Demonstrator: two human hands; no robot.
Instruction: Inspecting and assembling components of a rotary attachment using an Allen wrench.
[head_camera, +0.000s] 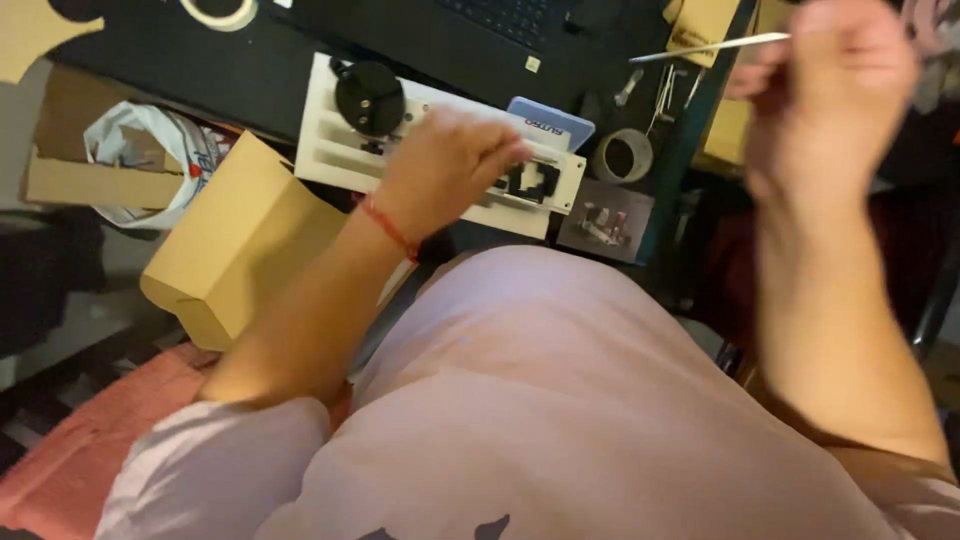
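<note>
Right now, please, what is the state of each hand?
Left hand: curled shut, resting on the white device; whether it holds anything cannot be told.
Right hand: closed on a thin metal rod.

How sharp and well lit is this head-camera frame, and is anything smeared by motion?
Head view: dim, warm light with dark corners; the right hand and the thin metal tool it holds are blurred by motion; the left hand on the white fixture is soft but readable; the cardboard box is fairly sharp.

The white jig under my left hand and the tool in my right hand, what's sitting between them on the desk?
In the head view, a roll of tape lies between the white jig and the thin metal tool.
</note>
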